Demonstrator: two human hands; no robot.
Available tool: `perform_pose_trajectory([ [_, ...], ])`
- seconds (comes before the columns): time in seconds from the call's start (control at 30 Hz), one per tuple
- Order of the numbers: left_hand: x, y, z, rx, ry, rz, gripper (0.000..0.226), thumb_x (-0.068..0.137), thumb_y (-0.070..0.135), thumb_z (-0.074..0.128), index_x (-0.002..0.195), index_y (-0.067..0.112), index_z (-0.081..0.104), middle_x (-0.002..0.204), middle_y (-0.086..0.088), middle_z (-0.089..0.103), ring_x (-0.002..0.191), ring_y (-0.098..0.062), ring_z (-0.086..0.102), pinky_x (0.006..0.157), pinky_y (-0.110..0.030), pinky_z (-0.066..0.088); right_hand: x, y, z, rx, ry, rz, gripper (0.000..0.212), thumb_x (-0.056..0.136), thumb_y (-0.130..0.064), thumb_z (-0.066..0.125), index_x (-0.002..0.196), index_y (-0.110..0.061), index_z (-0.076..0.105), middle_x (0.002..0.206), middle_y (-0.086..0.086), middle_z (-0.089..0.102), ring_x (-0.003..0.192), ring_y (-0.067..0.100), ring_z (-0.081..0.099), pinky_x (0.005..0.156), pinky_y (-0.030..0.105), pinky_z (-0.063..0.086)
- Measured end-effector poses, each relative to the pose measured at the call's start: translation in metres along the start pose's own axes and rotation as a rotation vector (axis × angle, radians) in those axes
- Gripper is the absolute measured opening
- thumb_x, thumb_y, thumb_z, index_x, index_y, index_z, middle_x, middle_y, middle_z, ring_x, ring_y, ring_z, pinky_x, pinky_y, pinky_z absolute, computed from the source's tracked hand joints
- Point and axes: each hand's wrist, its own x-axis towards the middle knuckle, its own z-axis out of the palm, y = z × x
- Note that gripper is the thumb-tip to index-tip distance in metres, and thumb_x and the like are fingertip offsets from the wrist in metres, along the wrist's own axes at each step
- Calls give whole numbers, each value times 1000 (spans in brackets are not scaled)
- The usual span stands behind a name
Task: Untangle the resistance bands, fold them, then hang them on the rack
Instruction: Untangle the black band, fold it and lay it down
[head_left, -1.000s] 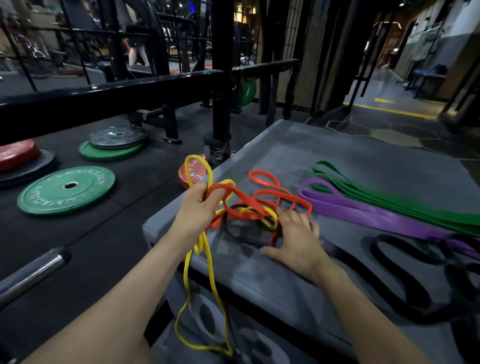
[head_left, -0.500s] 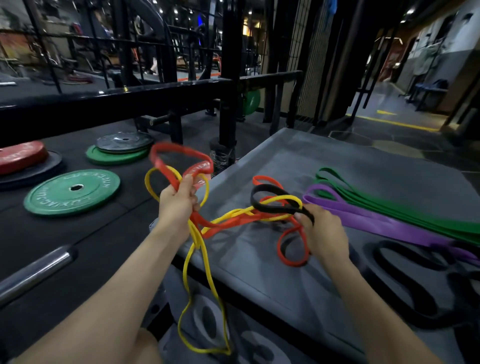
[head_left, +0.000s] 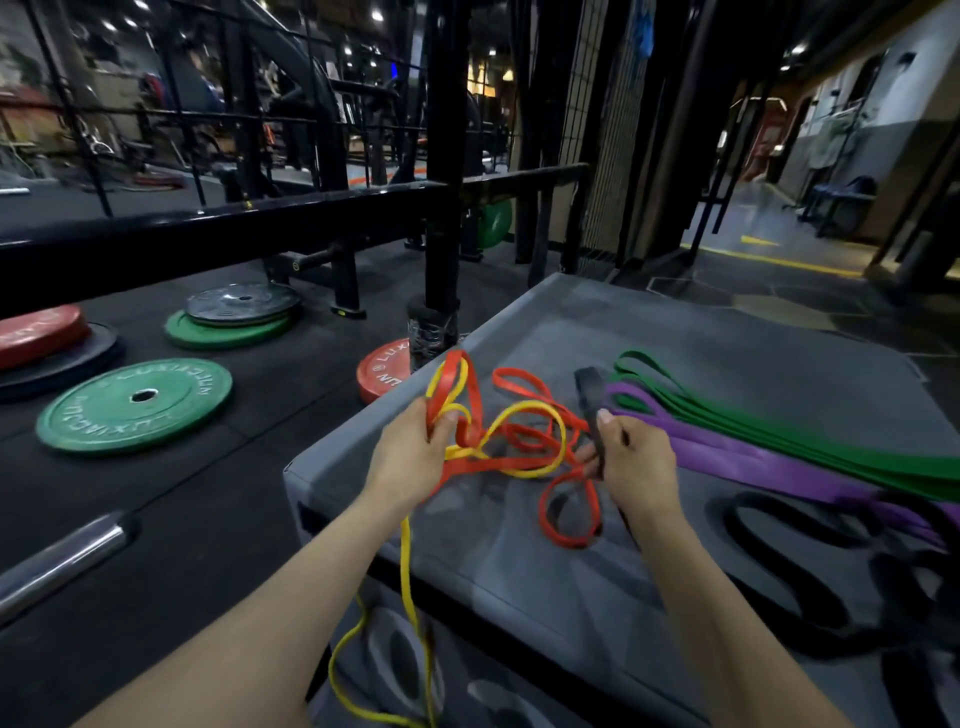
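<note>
Untangling step. Left hand (head_left: 415, 457) grips bunched loops of the orange band (head_left: 569, 512) and yellow band (head_left: 524, 447). Right hand (head_left: 631, 462) pinches the black band (head_left: 589, 395), fingers curled round it. The knot sits on the near-left corner of the grey box (head_left: 675, 332). Advice: feed the black band out through the loops with slack, don't yank (tension likely tightens the knot). Yellow's long axis runs down, tail hanging off the box edge; black points up and away.
</note>
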Motion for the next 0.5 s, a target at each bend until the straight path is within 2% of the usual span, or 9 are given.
perform_pose_trajectory([
  [0.07,-2,-2,4,201,0,41,28,96,37,44,80,13,44,77,2,48,87,-30,53,66,-35,33,3,6,-1,-118,68,-20,44,97,-37,40,72,-7,58,69,12,67,71,32,64,70,41,53],
  [0.1,-2,-3,7,334,-12,58,28,95,39,45,88,12,47,92,-3,50,99,-31,51,73,-38,36,3,4,-3,-156,88,-15,44,97,-40,38,73,-8,57,73,14,67,75,37,62,72,45,52],
  [0.17,-4,-10,14,537,-102,19,38,90,45,51,109,12,49,121,-9,42,117,-32,40,92,-43,36,1,3,-4,-207,103,-23,44,97,-42,35,77,-9,57,78,17,67,79,38,62,73,46,52],
  [0.2,-5,-13,17,576,-173,-31,48,86,48,56,117,14,45,128,-10,36,121,-33,36,98,-45,35,0,1,-5,-234,98,-33,44,97,-43,35,80,-10,58,80,18,67,81,39,62,73,46,52],
  [0.27,-9,-15,21,610,-254,-130,62,81,53,61,124,14,38,133,-13,30,125,-35,33,100,-48,35,-2,0,-5,-286,75,-49,41,97,-41,35,85,-9,59,86,19,68,86,39,62,74,44,51],
  [0.37,-9,-12,21,692,-255,-194,66,84,51,58,126,6,35,134,-17,33,123,-38,40,98,-47,38,-4,-2,-5,-308,47,-54,39,98,-38,35,91,-9,59,93,19,67,93,39,60,73,41,45],
  [0.43,-6,-9,18,682,-263,-223,54,88,39,59,123,2,38,132,-20,41,119,-40,48,95,-43,40,-5,-6,-5,-323,25,-41,39,99,-37,34,95,-7,58,99,20,65,98,40,57,74,41,42],
  [0.5,2,-5,11,678,-266,-175,35,91,24,57,116,2,47,123,-20,54,114,-39,53,89,-41,44,-8,-9,-2,-338,3,-39,40,99,-37,34,97,-6,58,103,21,64,103,40,55,75,40,41],
])
